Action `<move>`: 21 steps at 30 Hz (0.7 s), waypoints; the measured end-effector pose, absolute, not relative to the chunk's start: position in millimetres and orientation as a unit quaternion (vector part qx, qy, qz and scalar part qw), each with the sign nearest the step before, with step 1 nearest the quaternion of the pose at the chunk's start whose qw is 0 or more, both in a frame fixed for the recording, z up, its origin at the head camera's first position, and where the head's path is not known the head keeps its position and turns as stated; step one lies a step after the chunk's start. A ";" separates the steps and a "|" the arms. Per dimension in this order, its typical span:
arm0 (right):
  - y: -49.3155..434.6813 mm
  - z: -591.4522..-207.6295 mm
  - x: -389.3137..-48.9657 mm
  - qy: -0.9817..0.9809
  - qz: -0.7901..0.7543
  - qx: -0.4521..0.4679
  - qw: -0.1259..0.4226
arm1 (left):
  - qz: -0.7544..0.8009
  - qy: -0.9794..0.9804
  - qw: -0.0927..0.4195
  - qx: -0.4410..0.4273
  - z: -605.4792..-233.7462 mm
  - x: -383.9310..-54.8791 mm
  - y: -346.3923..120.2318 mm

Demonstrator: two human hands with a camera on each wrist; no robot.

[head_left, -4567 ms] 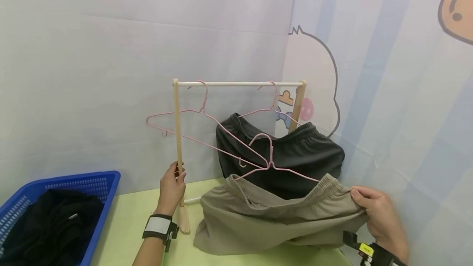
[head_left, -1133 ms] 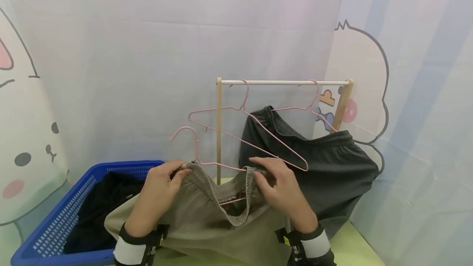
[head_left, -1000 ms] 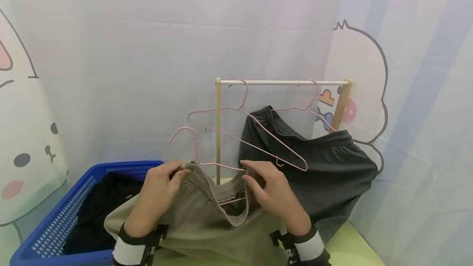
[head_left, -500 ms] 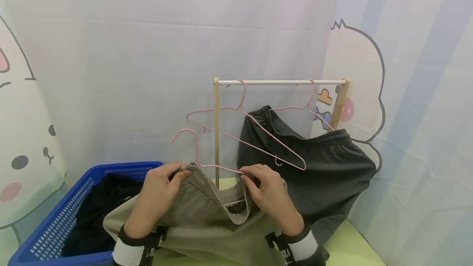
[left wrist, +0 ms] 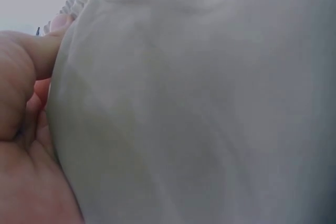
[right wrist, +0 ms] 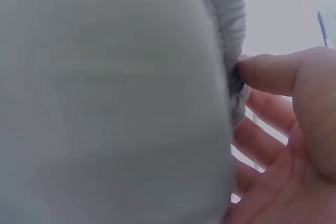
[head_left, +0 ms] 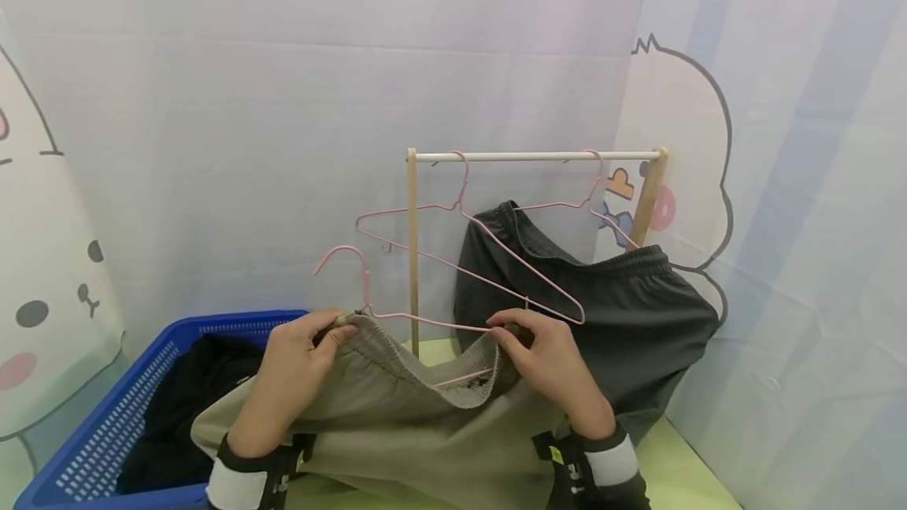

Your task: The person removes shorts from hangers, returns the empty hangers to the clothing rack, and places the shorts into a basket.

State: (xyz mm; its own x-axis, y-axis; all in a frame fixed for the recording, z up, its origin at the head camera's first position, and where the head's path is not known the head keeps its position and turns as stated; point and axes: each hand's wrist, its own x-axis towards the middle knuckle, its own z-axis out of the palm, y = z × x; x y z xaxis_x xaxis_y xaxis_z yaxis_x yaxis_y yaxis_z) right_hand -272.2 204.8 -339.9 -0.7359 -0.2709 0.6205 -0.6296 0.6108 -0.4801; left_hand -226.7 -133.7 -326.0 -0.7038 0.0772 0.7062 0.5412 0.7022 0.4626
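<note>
Khaki shorts [head_left: 425, 447] with a gathered elastic waistband are held up in the lower middle of the head view. A pink wire hanger [head_left: 366, 282] pokes out of the waist, its hook upward and its lower bar showing inside the opening. My left hand [head_left: 298, 372] pinches the waistband at the left, thumb in front. At the right, my right hand [head_left: 553, 356] pinches the other side between thumb and fingers, at the hanger's arm. Khaki cloth [left wrist: 184, 103] fills most of the left wrist view. The right wrist view shows the thumb [right wrist: 273, 74] against the ribbed waistband.
Behind stands a small wooden rack [head_left: 412, 258] with a white rail [head_left: 524, 157]. From it hang a bare pink hanger [head_left: 411, 249] and dark grey shorts [head_left: 588, 313] on another. A blue basket [head_left: 78, 423] with black clothing [head_left: 191, 408] sits at left on the yellow-green table [head_left: 687, 463].
My left hand has left the rack post and now grips the waistband. The khaki shorts and hanger have come left of the rack. Lately my right hand moved right, widening the waist.
</note>
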 end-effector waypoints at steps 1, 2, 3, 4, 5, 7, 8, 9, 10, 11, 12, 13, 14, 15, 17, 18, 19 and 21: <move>208.6 -339.0 -272.7 -0.864 0.359 0.257 0.243 | -0.342 -0.858 0.339 -0.180 -326.0 -226.7 -134.1; 212.3 -338.0 -272.9 -0.867 0.361 0.252 0.233 | -0.342 -0.858 0.339 -0.179 -326.0 -226.5 -134.4; 215.8 -337.0 -273.1 -0.870 0.362 0.247 0.225 | -0.344 -0.858 0.337 -0.179 -325.9 -226.4 -134.8; 219.2 -336.0 -273.2 -0.874 0.363 0.242 0.216 | -0.343 -0.858 0.337 -0.179 -325.8 -226.4 -135.3; 222.4 -335.0 -273.4 -0.877 0.363 0.235 0.208 | -0.344 -0.858 0.338 -0.178 -325.8 -226.3 -135.8; 228.9 -333.3 -273.5 -0.885 0.360 0.224 0.193 | -0.346 -0.856 0.341 -0.177 -325.5 -225.9 -136.8; 231.9 -332.6 -273.6 -0.888 0.358 0.220 0.186 | -0.347 -0.855 0.343 -0.177 -325.4 -225.6 -137.2; 234.9 -332.0 -273.8 -0.890 0.357 0.218 0.180 | -0.349 -0.854 0.344 -0.176 -325.3 -225.3 -137.7; 237.7 -331.7 -274.2 -0.892 0.357 0.216 0.172 | -0.349 -0.853 0.347 -0.175 -325.1 -224.9 -138.1; 240.5 -331.4 -274.6 -0.894 0.358 0.215 0.164 | -0.352 -0.851 0.347 -0.175 -325.0 -224.5 -138.3; 243.2 -331.5 -275.1 -0.896 0.358 0.214 0.155 | -0.353 -0.851 0.347 -0.175 -324.7 -224.3 -138.6; 245.8 -331.8 -275.6 -0.898 0.358 0.212 0.145 | -0.354 -0.851 0.346 -0.174 -324.6 -224.1 -138.8; 248.3 -332.1 -276.0 -0.899 0.360 0.211 0.133 | -0.355 -0.851 0.345 -0.174 -324.3 -223.9 -138.9; 250.7 -332.4 -276.4 -0.900 0.362 0.210 0.120 | -0.357 -0.852 0.342 -0.173 -324.2 -223.8 -139.1; 255.3 -333.1 -277.3 -0.900 0.368 0.214 0.094 | -0.361 -0.853 0.336 -0.169 -323.8 -223.6 -139.3; 257.4 -333.5 -277.6 -0.899 0.372 0.217 0.081 | -0.363 -0.854 0.333 -0.167 -323.6 -223.5 -139.5; 259.3 -333.6 -277.8 -0.897 0.376 0.221 0.068 | -0.364 -0.855 0.330 -0.165 -323.5 -223.3 -139.6; 262.4 -334.3 -278.7 -0.893 0.384 0.232 0.042 | -0.368 -0.856 0.326 -0.162 -323.2 -222.6 -139.9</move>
